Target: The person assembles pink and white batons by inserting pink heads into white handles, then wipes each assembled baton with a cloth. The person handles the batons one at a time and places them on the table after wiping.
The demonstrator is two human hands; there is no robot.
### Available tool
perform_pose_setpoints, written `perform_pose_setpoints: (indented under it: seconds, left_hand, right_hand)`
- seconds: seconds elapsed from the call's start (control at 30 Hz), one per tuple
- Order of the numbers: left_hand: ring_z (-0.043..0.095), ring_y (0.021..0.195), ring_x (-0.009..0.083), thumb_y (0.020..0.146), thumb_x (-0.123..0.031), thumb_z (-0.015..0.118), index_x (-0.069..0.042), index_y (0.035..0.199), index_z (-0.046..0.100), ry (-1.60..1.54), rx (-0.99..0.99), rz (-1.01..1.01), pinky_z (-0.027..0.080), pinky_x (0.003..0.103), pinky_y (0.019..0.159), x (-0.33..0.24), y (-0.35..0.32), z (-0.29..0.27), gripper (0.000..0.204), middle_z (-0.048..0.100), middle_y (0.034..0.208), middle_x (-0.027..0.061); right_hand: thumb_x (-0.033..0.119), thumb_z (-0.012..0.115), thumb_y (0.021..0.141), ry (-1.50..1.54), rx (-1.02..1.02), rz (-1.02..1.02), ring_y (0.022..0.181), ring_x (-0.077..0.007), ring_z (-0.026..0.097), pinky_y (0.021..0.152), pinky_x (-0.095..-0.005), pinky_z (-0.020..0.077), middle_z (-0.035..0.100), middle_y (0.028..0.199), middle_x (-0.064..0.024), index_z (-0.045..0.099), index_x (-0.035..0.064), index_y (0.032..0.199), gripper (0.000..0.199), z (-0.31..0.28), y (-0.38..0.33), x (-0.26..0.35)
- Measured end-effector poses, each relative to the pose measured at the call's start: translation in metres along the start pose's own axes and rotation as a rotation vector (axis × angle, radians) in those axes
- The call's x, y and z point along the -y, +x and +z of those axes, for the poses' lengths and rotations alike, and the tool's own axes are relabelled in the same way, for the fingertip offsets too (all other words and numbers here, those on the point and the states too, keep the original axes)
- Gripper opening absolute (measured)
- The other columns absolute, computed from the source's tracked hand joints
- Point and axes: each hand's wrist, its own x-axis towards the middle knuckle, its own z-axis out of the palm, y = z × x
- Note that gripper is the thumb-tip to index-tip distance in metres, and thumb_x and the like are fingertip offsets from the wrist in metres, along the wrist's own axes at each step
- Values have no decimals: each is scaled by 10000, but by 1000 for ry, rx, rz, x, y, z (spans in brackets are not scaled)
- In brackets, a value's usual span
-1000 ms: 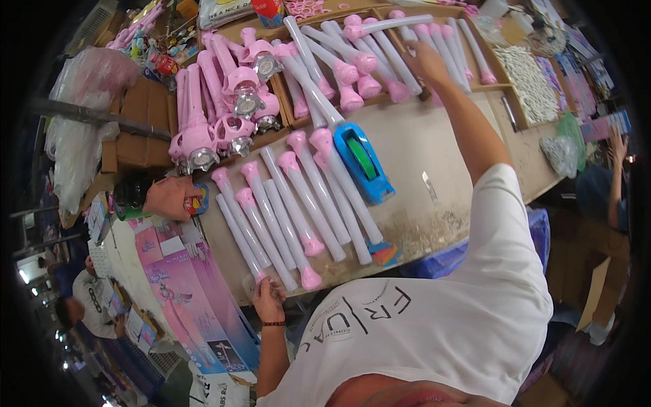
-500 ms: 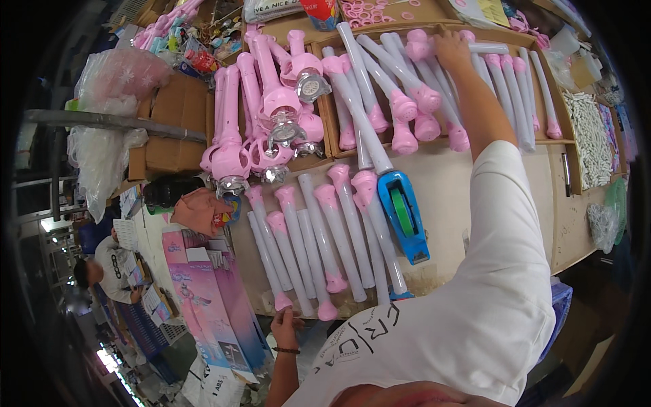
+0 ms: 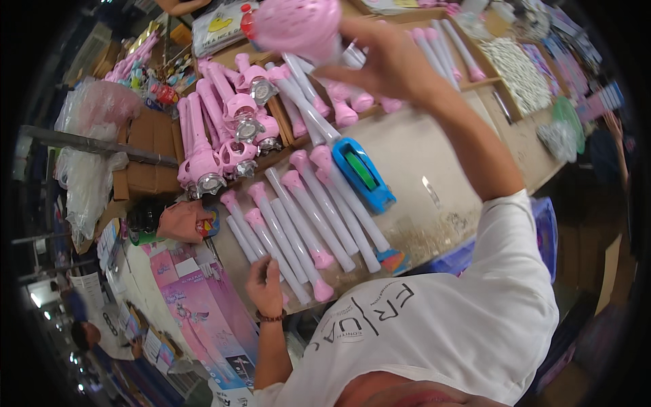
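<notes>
Raised close to the camera, my right hand (image 3: 390,61) grips a pink flared piece (image 3: 302,27) with a dotted surface. Whether a tube is attached behind it is hidden. At the table's near edge, my left hand (image 3: 266,288) has its fingers slightly apart beside the leftmost tubes. A row of whitish tubes (image 3: 302,227) with pink flared ends lies slanted on the table (image 3: 434,183). Some of those ends face me and others face away. Right of the row sits a blue tape dispenser (image 3: 364,175) with a green roll.
Pink wand-like parts (image 3: 200,152) with silvery tips fill a carton at the left. Behind the row, a cardboard tray (image 3: 498,81) holds more tubes. Small white pieces (image 3: 508,68) are heaped in a box at the far right. Printed cartons (image 3: 196,319) stand at the lower left.
My right hand has come up and left out of the tray, bringing the pink piece. My left hand has moved up and left beside the tubes. The whole view has shifted.
</notes>
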Motion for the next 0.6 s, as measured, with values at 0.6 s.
perform_pose_setpoints:
  seconds: [0.6]
  left_hand:
    - [542,864,304,649,-135,779,-39,978,578,297,113,649,453,382,749,28,-74,-75,398,578,905,108]
  right_hand:
    - [129,796,670,971,374,538,924,-156,597,821,-309,479,656,1000,-80,597,24,1110,494,113,-177,299]
